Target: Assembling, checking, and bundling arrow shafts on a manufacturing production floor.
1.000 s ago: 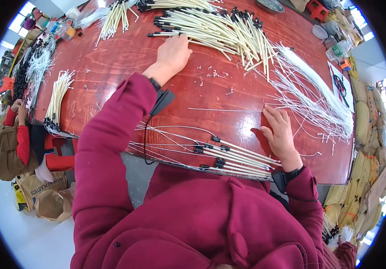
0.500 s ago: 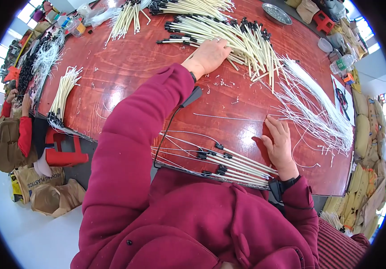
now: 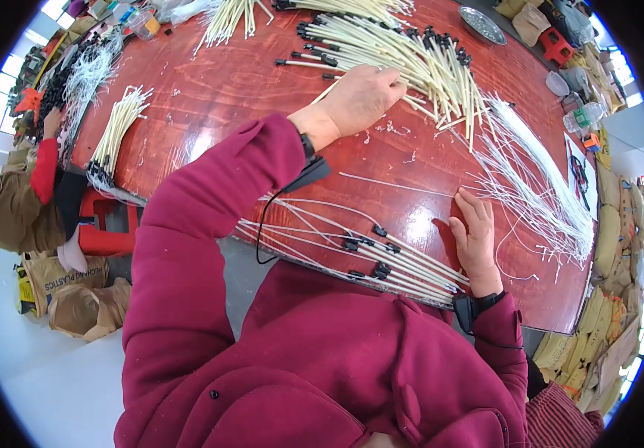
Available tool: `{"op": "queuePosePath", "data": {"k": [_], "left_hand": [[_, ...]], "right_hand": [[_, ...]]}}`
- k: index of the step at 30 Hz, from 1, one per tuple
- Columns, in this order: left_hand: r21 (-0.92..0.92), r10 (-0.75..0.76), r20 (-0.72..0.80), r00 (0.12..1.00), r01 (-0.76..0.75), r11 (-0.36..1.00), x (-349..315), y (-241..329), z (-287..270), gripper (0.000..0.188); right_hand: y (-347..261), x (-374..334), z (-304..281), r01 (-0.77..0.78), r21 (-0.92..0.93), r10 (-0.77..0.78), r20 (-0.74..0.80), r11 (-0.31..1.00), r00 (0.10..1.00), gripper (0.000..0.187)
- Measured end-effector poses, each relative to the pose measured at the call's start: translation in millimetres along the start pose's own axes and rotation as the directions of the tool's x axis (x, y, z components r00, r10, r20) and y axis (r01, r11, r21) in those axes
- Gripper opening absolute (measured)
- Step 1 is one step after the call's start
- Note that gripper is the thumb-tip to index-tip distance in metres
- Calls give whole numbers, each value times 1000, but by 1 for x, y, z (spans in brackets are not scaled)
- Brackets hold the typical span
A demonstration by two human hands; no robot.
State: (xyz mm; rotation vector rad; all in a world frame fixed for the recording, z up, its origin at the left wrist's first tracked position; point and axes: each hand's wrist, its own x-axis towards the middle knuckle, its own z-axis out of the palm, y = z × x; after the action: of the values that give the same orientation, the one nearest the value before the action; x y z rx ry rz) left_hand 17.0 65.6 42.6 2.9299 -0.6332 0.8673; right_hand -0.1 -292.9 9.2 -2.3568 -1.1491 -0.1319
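Note:
My left hand (image 3: pixel 367 97) reaches to the near edge of a large pile of cream rods with black end pieces (image 3: pixel 412 63). Its fingers are closed around a cream rod (image 3: pixel 326 92), whose end pokes out beside the wrist; the rest is hidden under the palm. Lower on the right, my right hand (image 3: pixel 476 235) rests on the table, fingers stretched out and thumb apart. Its fingertips touch the end of a thin white cord (image 3: pixel 397 183) lying across the tabletop. Close to my body, several rods with black pieces and white cords (image 3: pixel 404 261) lie along the table edge.
A bundle of loose white cords (image 3: pixel 539 179) spreads over the right of the red table (image 3: pixel 217 97). A smaller rod bundle (image 3: pixel 118 134) lies left. A metal dish (image 3: pixel 483 25) and plastic bottle (image 3: pixel 585 116) stand farther off. Another person (image 3: pixel 27 187) works at the left.
The view has shifted slightly. My left hand stays at the pile's near edge, bent a little more at the wrist. My right hand keeps its place at the cord's end.

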Motion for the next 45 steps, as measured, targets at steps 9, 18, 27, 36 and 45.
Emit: {"op": "queuePosePath", "data": {"k": [9, 18, 27, 36, 45], "left_hand": [[-351, -255, 85, 963, 269, 897, -117, 24, -64, 11], [-458, -472, 310, 825, 565, 686, -181, 23, -81, 16], [-477, -484, 326, 812, 583, 658, -175, 28, -79, 17], [-467, -476, 325, 817, 577, 670, -171, 26, -77, 17], [-447, -485, 320, 814, 581, 680, -172, 22, -79, 17]], "right_hand": [[6, -3, 1, -19, -16, 18, -27, 1000, 999, 41], [6, -3, 3, -19, -18, 19, -22, 1000, 1000, 41], [1, -4, 2, -40, -48, 40, 1, 998, 999, 44], [-1, -5, 2, -39, -29, 40, 7, 999, 999, 45], [-2, -4, 4, -31, -39, 30, -10, 999, 999, 48]]}}
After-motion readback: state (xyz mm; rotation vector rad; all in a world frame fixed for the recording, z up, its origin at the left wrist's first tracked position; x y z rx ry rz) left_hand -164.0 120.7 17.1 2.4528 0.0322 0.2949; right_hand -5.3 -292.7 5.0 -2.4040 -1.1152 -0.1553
